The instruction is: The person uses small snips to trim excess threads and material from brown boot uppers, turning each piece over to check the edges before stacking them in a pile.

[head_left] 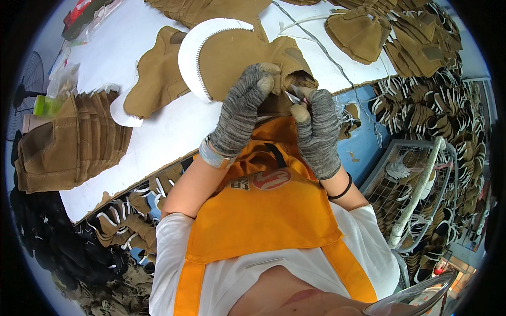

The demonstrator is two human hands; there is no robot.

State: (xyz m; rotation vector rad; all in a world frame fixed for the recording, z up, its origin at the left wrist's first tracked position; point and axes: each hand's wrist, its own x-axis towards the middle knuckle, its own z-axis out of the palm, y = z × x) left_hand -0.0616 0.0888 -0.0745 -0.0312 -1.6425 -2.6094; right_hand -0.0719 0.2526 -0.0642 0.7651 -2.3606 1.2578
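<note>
Both my hands wear grey knitted gloves with bare fingertips. My left hand [246, 108] is closed on the edge of a brown boot upper [237, 60] with a white toothed strip along its curved side. In my right hand [318, 129] is a small cutter with a pointed metal blade [292, 98], its handle mostly hidden by the fingers. The blade points at the upper's open end. Left of this piece, another brown upper [161, 73] with a white edge lies flat on the white table [163, 134].
A stack of brown uppers [74, 142] stands at the table's left end, and more pieces [358, 34] lie at the back right. A cable [316, 42] crosses the table. To the right is a wire basket cart [408, 179] beside piled uppers. A fan [29, 87] stands far left.
</note>
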